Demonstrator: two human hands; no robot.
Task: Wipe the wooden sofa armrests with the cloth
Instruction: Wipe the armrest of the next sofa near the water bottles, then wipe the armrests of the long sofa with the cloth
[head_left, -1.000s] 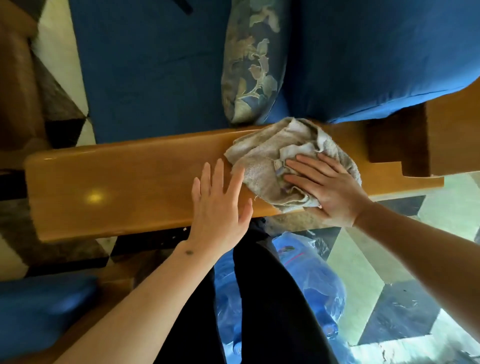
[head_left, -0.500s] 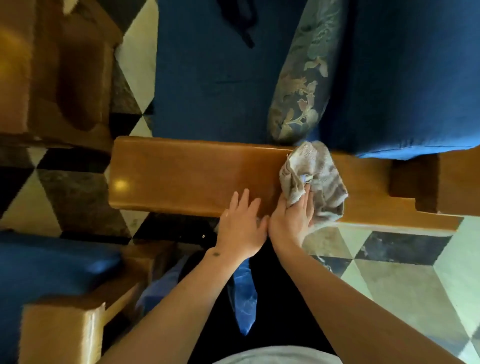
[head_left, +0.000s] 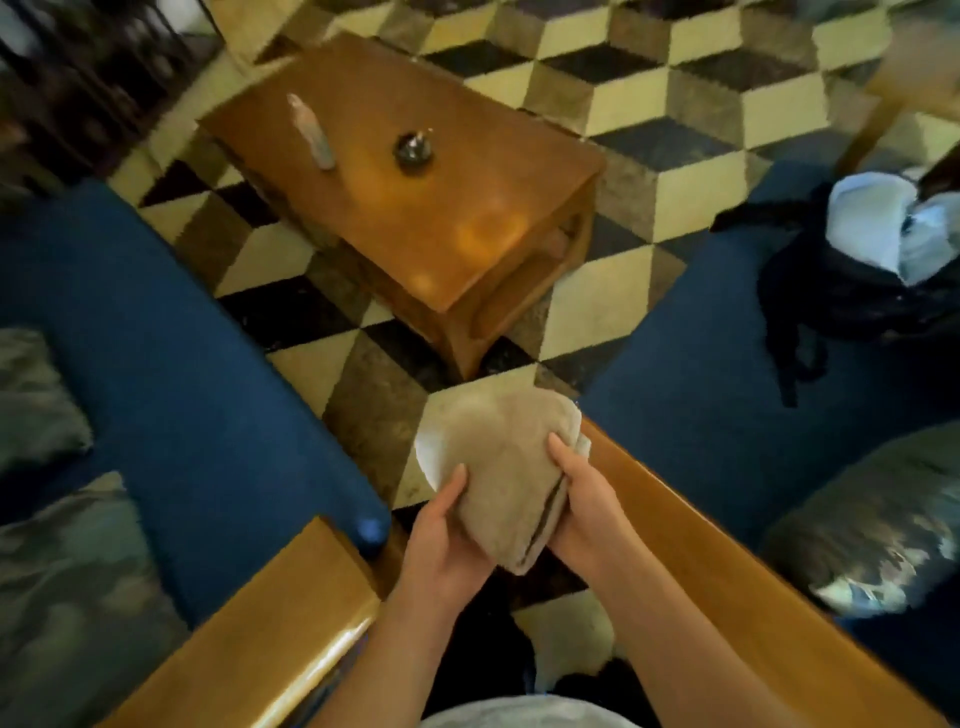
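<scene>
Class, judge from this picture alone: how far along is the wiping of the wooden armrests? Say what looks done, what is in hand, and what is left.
Done: nothing shows which wood has been wiped. In hand: the cloth is folded and held off the wood by the left hand and right hand. Left: the left armrest and right armrest both lie bare, with no cloth touching either.

Frame motion-blurred; bottle on table unreadable; backpack cut at right edge
</scene>
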